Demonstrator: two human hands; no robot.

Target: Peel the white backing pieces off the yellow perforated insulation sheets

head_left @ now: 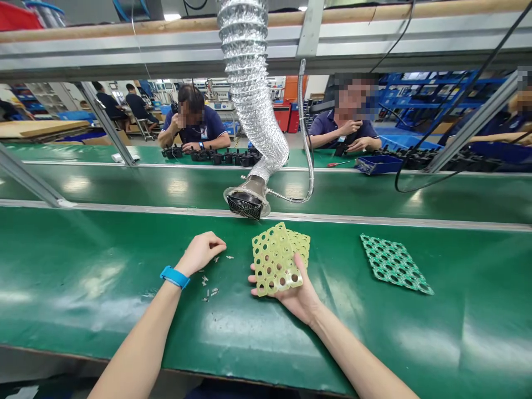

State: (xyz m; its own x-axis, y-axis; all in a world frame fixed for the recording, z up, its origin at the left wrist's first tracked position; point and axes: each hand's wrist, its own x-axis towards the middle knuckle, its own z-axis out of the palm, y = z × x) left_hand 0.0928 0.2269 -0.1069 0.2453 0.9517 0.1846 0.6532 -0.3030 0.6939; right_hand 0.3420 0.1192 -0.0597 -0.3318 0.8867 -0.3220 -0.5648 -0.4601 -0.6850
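My right hand (301,296) holds a pale yellow-green circuit board panel (274,263) with rows of round holes, thumb on its face and fingers beneath. Behind it shows a second similar panel (302,241); whether my hand also supports that one I cannot tell. To the left, my left hand (201,252), a blue band on its wrist, has thumb and forefinger pinched together just above the table. Anything between those fingertips is too small to make out. Around and below them lie several small metal pieces (205,280) on the green work surface (249,338).
A green perforated board panel (394,263) lies to the right. Above the work surface hangs a foil exhaust duct (249,72) with a black fan grille (245,205). Metal rails (166,210) cross beyond it. Two people work opposite, near black parts and a blue bin (376,164).
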